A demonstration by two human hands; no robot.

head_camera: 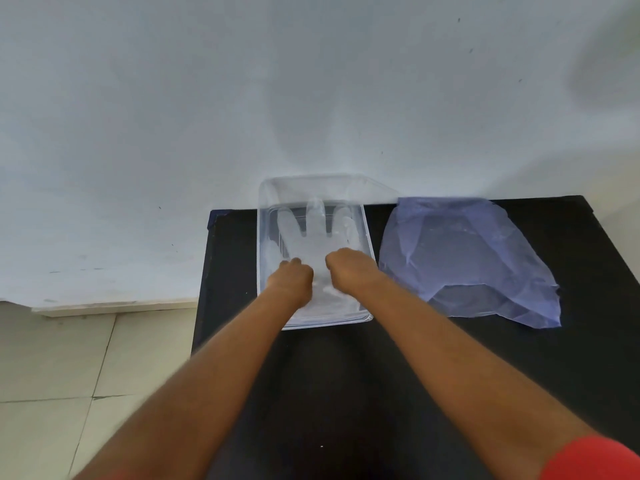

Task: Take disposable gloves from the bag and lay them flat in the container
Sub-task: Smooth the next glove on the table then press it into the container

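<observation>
Clear glove (317, 233) lies flat in the container (265, 237), both curled hands (292, 280) (348, 268) pressing its cuff.

I am standing in what looks like a plain room in a home, though nothing here settles it. The wall (242, 98) ahead of me is bare, painted white, with small dark specks and scuffs. Pale floor tiles (52, 375) with visible joints meet a light skirting strip (114, 306) at its base. My work surface is a small black table (450, 358) pushed against that wall.
</observation>
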